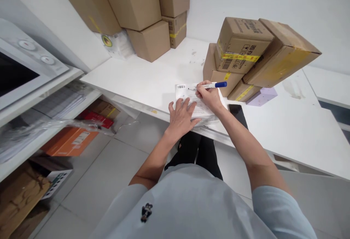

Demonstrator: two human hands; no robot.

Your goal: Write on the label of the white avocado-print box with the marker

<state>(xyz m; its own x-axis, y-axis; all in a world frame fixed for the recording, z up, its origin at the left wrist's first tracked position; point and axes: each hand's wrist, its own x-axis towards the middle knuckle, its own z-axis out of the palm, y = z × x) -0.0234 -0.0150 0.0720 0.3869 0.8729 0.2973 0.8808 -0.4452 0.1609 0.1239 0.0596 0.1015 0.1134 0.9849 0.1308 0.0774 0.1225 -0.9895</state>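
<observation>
A small white box (pixel 182 91) with a barcode label lies near the front edge of the white table (pixel 287 129). My left hand (pixel 181 114) lies flat on it with the fingers spread, pressing it down. My right hand (pixel 209 96) is closed round a white marker (pixel 210 85) with a blue cap end, its tip touching the top of the box.
A black phone (pixel 238 113) lies just right of the box. Taped cardboard boxes (pixel 254 58) are stacked behind it, above a lilac packet (pixel 262 96). More cartons (pixel 136 9) stand at the back wall. Shelves (pixel 41 96) on the left hold a microwave and packages.
</observation>
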